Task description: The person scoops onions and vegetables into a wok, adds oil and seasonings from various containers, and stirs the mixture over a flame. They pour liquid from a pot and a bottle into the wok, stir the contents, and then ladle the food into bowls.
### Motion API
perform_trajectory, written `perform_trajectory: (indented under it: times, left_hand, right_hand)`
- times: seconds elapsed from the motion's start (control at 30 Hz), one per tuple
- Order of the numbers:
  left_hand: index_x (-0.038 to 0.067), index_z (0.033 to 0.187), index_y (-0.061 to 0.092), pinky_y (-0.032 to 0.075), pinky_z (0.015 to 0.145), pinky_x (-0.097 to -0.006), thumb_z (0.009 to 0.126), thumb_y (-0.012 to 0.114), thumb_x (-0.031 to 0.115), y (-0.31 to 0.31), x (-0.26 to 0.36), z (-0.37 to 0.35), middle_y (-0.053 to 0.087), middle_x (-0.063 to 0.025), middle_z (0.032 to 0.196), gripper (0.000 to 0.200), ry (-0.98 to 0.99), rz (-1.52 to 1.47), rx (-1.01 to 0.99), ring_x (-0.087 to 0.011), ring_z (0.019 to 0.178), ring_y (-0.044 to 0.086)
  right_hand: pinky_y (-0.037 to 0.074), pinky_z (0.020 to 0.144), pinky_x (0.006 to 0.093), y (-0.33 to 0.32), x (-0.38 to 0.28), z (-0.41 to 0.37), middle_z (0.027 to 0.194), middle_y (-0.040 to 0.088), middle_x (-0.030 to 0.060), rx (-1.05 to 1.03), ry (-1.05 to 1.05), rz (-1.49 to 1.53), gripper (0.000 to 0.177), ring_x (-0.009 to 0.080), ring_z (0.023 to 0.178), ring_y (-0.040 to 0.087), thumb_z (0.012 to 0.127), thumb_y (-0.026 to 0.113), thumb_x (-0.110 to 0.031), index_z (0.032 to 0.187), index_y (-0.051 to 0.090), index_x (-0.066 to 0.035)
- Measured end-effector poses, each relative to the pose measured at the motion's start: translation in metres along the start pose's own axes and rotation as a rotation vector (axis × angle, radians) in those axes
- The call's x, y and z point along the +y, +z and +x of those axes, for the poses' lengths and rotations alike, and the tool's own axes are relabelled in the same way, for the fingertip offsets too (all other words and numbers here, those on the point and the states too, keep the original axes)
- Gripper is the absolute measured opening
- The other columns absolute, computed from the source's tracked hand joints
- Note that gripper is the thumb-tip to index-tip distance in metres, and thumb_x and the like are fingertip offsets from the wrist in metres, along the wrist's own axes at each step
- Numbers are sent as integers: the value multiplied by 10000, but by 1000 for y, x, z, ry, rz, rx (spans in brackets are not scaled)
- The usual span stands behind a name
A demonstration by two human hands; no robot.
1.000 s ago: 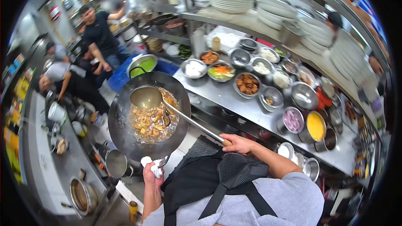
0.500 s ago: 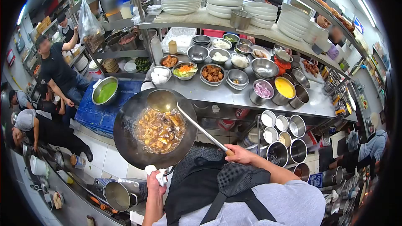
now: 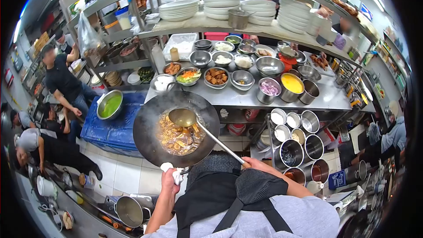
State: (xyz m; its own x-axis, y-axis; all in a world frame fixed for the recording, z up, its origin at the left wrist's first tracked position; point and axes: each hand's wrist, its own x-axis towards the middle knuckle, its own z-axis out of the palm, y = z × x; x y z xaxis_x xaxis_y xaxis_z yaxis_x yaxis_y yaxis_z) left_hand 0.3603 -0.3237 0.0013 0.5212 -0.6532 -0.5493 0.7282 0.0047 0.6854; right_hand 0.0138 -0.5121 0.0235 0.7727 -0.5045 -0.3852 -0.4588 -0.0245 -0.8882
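A large dark wok [image 3: 145, 125] hangs in front of me, holding a steaming brown stir-fry [image 3: 178, 142] of mixed pieces in a glossy sauce. My left hand [image 3: 168, 183] is closed around a folded white cloth [image 3: 175, 175] at the wok's near handle, gripping it through the cloth. Wrapped about the wooden end of a long ladle [image 3: 220, 144] are the fingers of my right hand [image 3: 255, 165]. The ladle's wide bowl is over the far part of the food, and its shaft crosses the wok's right rim.
Past the wok, a steel counter [image 3: 198, 98] carries bowls of fried pieces [image 3: 216, 76], sliced vegetables [image 3: 188, 76] and yellow liquid [image 3: 292, 83]. Plate stacks [image 3: 178, 10] line the shelf above. Left stand a blue chest [image 3: 105, 130] and several people; metal pots [image 3: 291, 153] are at right.
The wok has moved right and slightly away from me, with my left hand following. The ladle bowl has come from the far wall to over the food. More steam rises.
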Motion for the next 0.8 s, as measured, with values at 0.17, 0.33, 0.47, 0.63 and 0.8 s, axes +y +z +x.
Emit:
perform_trajectory:
  times: [0.17,0.33,0.47,0.63,0.8]
  left_hand:
    - [70,862,517,501,448,-348,819,549,86,35,-13,38,564,-63,678,55,-43,1,-113,-212,510,574]
    - [86,837,525,507,459,-342,830,547,105,65,-34,73,568,-48,660,29,-98,20,-92,-200,504,578]
    - [90,832,544,505,469,-328,821,539,129,79,-43,82,599,-48,676,40,-186,38,-78,-198,516,590]
    - [94,783,531,468,413,-321,830,531,139,83,-43,82,589,-62,639,64,-190,88,-33,-204,474,570]
    - [105,925,518,457,404,-303,872,551,195,91,-34,76,618,-61,696,109,-251,151,-4,-191,521,593]
  right_hand:
    - [453,928,356,-32,21,-5,1127,634,157,92,-128,-153,552,254,1049,602,860,702,-217,1326,481,-21]
    - [452,919,346,-51,42,-18,1140,624,161,143,-98,-109,552,253,1045,598,863,700,-209,1326,473,-12]
    - [456,876,322,-51,92,-19,1043,617,120,198,-137,-41,541,186,990,577,862,690,-171,1331,469,-19]
    - [459,882,352,-52,94,-19,1110,620,161,63,3,99,536,243,1041,599,866,695,-215,1321,475,-38]
    - [462,893,398,-54,58,-3,1125,602,214,148,-65,-93,639,340,1042,597,867,681,-253,1388,382,-38]
